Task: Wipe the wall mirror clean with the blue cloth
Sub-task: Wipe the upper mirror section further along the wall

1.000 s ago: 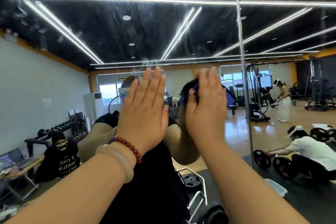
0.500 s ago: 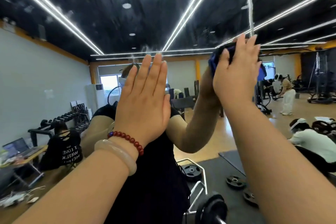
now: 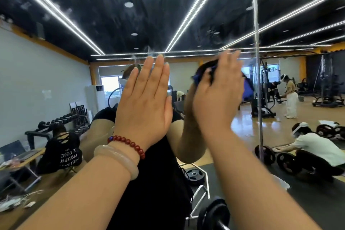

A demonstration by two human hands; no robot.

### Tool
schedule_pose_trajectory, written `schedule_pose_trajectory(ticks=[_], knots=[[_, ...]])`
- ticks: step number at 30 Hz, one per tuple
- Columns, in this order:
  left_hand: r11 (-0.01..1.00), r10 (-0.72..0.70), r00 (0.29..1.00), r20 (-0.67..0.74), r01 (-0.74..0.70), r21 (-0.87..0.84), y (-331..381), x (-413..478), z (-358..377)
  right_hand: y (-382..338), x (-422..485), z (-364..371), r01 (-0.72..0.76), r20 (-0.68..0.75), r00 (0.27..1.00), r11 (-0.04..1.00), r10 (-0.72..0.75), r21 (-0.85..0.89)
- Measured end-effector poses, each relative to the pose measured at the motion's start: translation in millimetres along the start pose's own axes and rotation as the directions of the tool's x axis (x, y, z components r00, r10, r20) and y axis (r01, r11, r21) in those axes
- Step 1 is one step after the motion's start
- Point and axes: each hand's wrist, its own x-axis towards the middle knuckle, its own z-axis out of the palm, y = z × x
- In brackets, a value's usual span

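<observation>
- Since the wall mirror (image 3: 56,84) fills nearly the whole view, everything behind the hands is reflection: a gym room, ceiling lights, weights and other people. Faint smears high on the glass suggest that area has not been cleaned yet.
- A vertical seam (image 3: 258,87) between panels runs down the right part of the mirror, and the wiping takes place just left of it.
- Both forearms reach up and forward, which brings the palms square to the glass.
- The left hand (image 3: 143,102) lies flat on the mirror near the middle of the panel, fingers straight and together, holding nothing. It probably steadies the person while the other arm works.
- The right hand (image 3: 218,99) also has straight fingers and presses the cloth flat against the glass, which spreads the pressure over a wide patch. I cannot tell whether the thumb nips a fold.
- The blue cloth (image 3: 248,89) sits between that palm and the mirror, with its edges showing beside the hand, close to the seam.
- A pale bangle (image 3: 119,158) and a red bead bracelet (image 3: 128,143) circle the left wrist, clear of the glass.
</observation>
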Motion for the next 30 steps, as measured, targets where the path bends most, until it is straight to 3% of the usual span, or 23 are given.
schedule_pose_trajectory(ticks=[3,5,12,17,20,26,30], knots=[[1.0,-0.006,1.0,-0.006,0.006,-0.024,0.0,-0.6,-0.8,-9.8,-49.9,8.3,0.233,0.127,0.963,0.97,-0.239,0.062],[1.0,-0.005,1.0,-0.004,0.005,-0.022,0.2,-1.4,-1.5,0.5,-44.1,5.3,0.287,0.151,0.945,0.957,-0.291,0.05],[1.0,0.0,0.999,0.033,-0.001,0.018,-0.5,-2.2,-3.1,6.8,-12.2,-0.1,-0.035,0.012,0.999,0.999,0.035,0.015],[1.0,-0.001,0.999,0.034,0.001,0.008,-1.4,-2.9,-4.5,6.7,-65.5,7.6,0.149,0.071,0.986,0.989,-0.149,0.017],[1.0,0.003,1.0,0.028,-0.003,0.002,-1.4,-3.6,-3.6,9.7,-42.3,1.5,0.168,0.103,0.981,0.986,-0.167,0.0],[1.0,0.002,0.999,0.041,-0.003,0.029,-2.8,-2.9,-1.8,5.8,-10.2,-0.1,-0.056,0.008,0.998,0.998,0.056,0.035],[1.0,-0.001,1.0,0.026,0.0,0.01,-1.4,-3.4,-1.2,9.7,-69.5,2.6,0.129,0.102,0.986,0.99,-0.135,0.061]])
